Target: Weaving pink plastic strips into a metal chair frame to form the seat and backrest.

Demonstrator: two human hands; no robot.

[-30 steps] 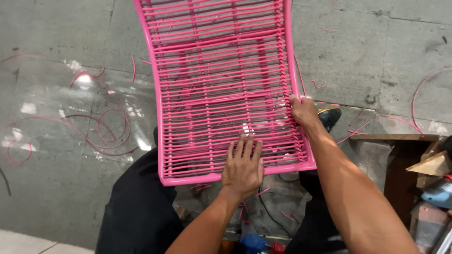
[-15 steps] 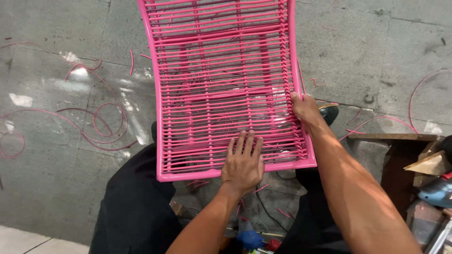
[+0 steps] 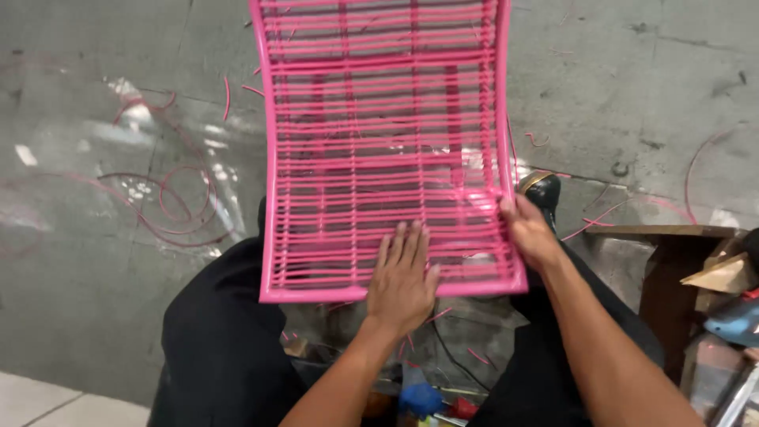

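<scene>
- A pink woven panel (image 3: 379,150), a metal frame strung with rows of pink cord, rests across the seated person's lap and tilts away over the concrete floor (image 3: 95,316).
- Its near edge lies over the black trousers (image 3: 221,348), between the knees; the far end runs out past the top of the view.
- The left hand (image 3: 403,277) lies flat on the woven cords near the bottom edge, fingers stretched out and close together, palm down, gripping nothing.
- The right hand (image 3: 531,233) sits at the right rail of the frame, near the lower corner. Its fingers curl onto the rail and the outer cords; how firmly it pinches them I cannot tell from here.
- Just past the right hand, a dark shoe (image 3: 544,190) shows beside the frame's edge.
- Loose pink cord (image 3: 170,205) lies in loops on the floor to the left, well apart from the panel, with short pink offcuts scattered around.
- On the right stands a low wooden stool (image 3: 672,253), and beside it a scrap of cardboard (image 3: 723,275) and part of a blue tool (image 3: 739,323).
- Below the panel, between the legs, small odds and ends sit on the floor, a blue object (image 3: 417,395) among them, too unclear to name.
</scene>
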